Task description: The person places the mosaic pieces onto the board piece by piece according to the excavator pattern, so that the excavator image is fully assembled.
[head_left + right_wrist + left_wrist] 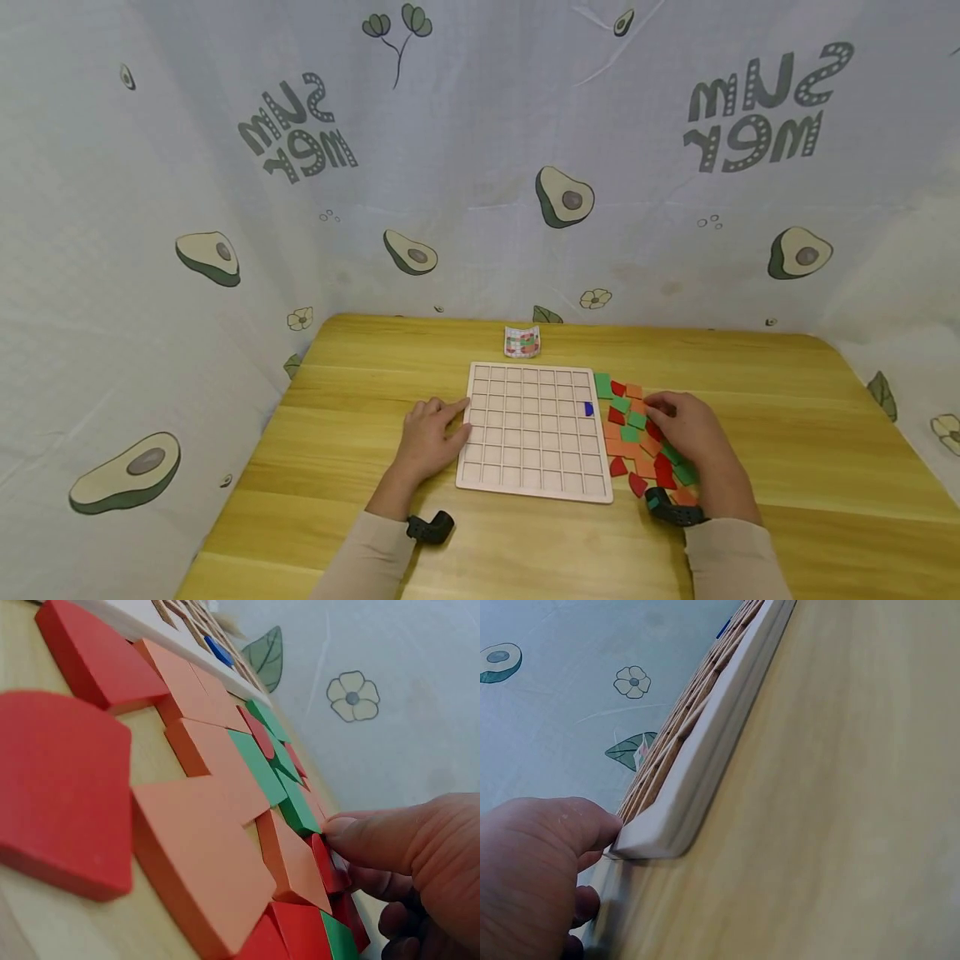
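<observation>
A pale wooden grid board (531, 427) lies on the table. At its left edge rests my left hand (433, 437), thumb and forefinger apart; the left wrist view shows the thumb (592, 825) against the frame's corner. One blue piece (588, 409) sits in a cell near the board's right side. My right hand (688, 429) is at the far right side of a pile of flat pieces. Its thumb (352, 832) touches the pile beside a green piece (300, 806) and a red piece (324, 862). The other fingertips are hidden, so I cannot tell whether it pinches a piece.
Red, green and orange pieces (626, 447) lie loosely along the board's right edge, some overlapping. Behind the board stands a small printed pattern card (522, 342). A printed cloth (480, 250) hangs behind the wood-grain table (360, 400). Each wrist wears a black camera band (431, 527).
</observation>
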Demonstrator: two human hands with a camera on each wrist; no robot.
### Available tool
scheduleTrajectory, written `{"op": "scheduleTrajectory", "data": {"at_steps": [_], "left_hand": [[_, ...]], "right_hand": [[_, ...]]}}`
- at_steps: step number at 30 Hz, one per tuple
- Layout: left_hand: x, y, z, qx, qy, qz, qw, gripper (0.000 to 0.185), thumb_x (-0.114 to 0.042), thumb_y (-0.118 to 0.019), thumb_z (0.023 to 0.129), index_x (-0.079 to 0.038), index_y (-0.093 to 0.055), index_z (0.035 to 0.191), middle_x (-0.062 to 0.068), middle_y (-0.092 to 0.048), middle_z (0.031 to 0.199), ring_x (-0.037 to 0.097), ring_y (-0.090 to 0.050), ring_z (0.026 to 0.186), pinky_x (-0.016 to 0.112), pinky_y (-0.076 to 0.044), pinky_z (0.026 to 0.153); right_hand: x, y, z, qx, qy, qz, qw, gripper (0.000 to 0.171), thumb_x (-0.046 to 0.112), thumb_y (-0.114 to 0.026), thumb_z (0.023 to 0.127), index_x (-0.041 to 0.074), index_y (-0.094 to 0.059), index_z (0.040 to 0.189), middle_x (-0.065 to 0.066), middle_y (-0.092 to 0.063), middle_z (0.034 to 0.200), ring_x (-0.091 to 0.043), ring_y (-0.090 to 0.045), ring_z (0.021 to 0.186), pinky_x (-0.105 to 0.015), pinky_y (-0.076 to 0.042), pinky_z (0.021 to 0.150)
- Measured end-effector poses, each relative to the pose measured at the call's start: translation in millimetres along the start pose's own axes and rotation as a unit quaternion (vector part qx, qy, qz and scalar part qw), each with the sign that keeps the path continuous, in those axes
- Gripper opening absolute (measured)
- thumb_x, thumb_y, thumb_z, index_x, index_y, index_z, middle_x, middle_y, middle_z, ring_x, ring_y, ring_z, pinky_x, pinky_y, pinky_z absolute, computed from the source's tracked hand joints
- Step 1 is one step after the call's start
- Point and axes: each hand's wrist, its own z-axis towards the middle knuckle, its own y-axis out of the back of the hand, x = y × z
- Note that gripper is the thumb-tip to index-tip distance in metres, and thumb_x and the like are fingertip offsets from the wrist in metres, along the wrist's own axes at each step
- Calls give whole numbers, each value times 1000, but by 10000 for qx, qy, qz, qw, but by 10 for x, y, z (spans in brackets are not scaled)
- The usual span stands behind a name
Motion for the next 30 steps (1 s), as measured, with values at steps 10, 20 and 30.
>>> {"op": "scheduleTrajectory", "data": {"at_steps": [10, 20, 30], "left_hand": [[-6, 2, -16, -6, -19, -33, 10000, 44, -36, -62, 97, -24, -65, 139, -1, -60, 97, 14, -40, 84, 32, -28, 77], [-5, -2, -55, 14, -57, 12, 10000, 45, -37, -63, 97, -23, -65, 139, -1, -59, 96, 14, -41, 85, 32, -30, 78], [-7, 0, -17, -13, -8, 0, 10000, 45, -38, -63, 97, -25, -64, 140, -2, -58, 94, 14, -39, 83, 31, -28, 78]], "right_hand": [[33, 6, -1, 64, -133, -99, 9998, 43, 27, -63, 100, -4, -63, 129, -26, -66, 117, -35, -58, 98, -55, -51, 90], [79, -94, -20, -163, -48, -178, 9997, 46, 34, -66, 98, -5, -66, 123, -22, -68, 108, -31, -58, 90, -48, -51, 82], [136, 7, -22, -9, -201, -222, 9996, 44, 27, -62, 101, -8, -62, 128, -26, -66, 113, -34, -59, 93, -53, -52, 88]]}}
